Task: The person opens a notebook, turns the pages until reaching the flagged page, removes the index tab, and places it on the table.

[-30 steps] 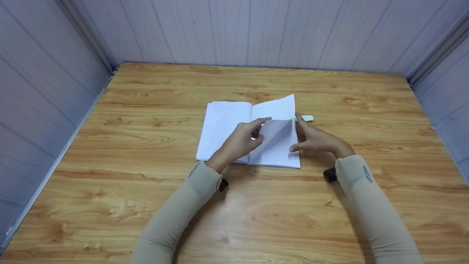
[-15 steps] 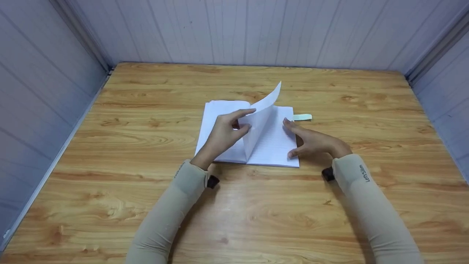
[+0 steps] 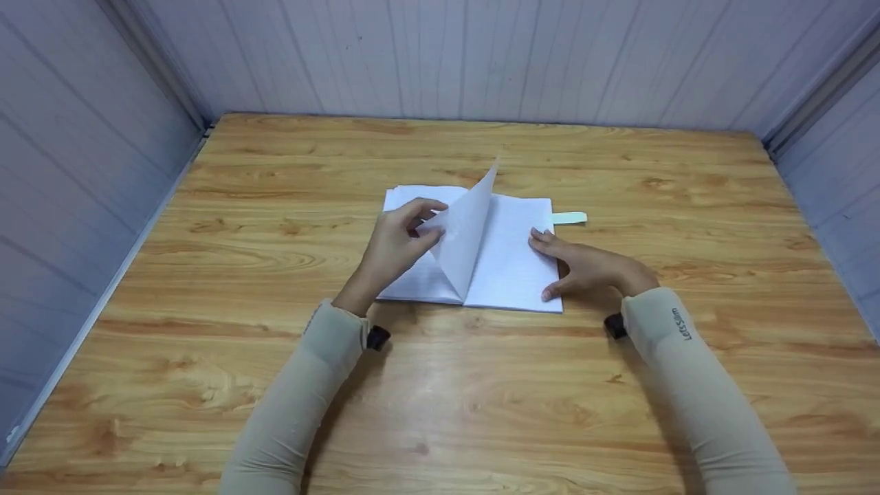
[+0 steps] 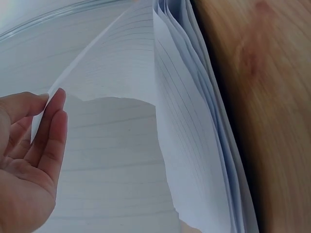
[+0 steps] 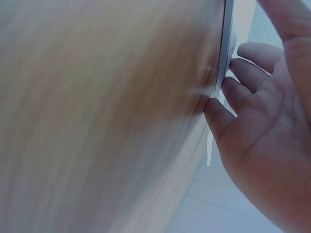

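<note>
An open notebook (image 3: 515, 268) with lined white pages lies on the wooden table. My left hand (image 3: 395, 237) pinches the outer edge of a single page (image 3: 466, 230), which stands raised and curved over the left half. In the left wrist view, thumb and fingers (image 4: 57, 126) meet on that page's edge. My right hand (image 3: 588, 265) rests at the notebook's right edge, fingertips on the right page and thumb near its lower corner. The right wrist view shows those relaxed fingers (image 5: 235, 92) along the notebook's side.
A pale green strip (image 3: 570, 218) sticks out from the notebook's right side. The wooden table (image 3: 481, 405) stretches around it, with white panelled walls (image 3: 440, 62) at the back and both sides. Dark wrist cameras sit under both cuffs.
My left hand has moved left with the page, swinging it up from the right half and over to the left. My right hand has shifted from the lifted page's edge onto the right page.
</note>
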`<state>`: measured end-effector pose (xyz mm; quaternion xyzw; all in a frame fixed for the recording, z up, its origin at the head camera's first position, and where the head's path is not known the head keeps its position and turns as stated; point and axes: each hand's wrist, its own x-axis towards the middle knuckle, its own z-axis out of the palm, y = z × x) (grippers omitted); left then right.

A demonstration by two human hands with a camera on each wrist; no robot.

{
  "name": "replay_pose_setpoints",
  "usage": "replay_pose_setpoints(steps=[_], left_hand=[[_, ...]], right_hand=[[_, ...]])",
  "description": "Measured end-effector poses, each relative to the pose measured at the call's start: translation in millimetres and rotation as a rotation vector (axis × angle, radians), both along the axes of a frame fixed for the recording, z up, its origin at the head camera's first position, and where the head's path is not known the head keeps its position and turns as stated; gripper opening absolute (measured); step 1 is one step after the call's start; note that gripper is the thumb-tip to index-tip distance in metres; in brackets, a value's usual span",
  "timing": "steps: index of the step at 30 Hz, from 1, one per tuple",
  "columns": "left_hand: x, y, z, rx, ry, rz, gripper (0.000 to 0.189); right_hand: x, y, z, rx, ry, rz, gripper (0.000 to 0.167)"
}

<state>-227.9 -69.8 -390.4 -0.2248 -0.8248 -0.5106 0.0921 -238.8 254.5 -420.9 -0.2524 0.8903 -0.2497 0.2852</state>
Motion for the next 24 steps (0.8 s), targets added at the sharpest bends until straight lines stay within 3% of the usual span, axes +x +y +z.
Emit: replay_pose_setpoints(steps=[8, 12, 19, 24], left_hand=[[-0.1, -6.3, -2.8, -0.012, -0.018, 0.008, 0.027], [0.0, -11.6, -3.6, -0.046, 0.011, 0.002, 0.030], [-1.9, -23.0, -8.1, -0.185, 0.146, -0.061, 0.042], [-1.9, -29.8, -10.6, -0.309, 0.161, -0.106, 0.048]], right_hand=[[1.1, 0, 0.2, 0.005, -0.001, -0.002, 0.101], [1.5, 0, 0.0, 0.005, 0.001, -0.003, 0.102], [2.1, 0, 0.3, 0.001, 0.001, -0.001, 0.102], [1.3, 0, -0.2, 0.011, -0.001, -0.003, 0.102]])
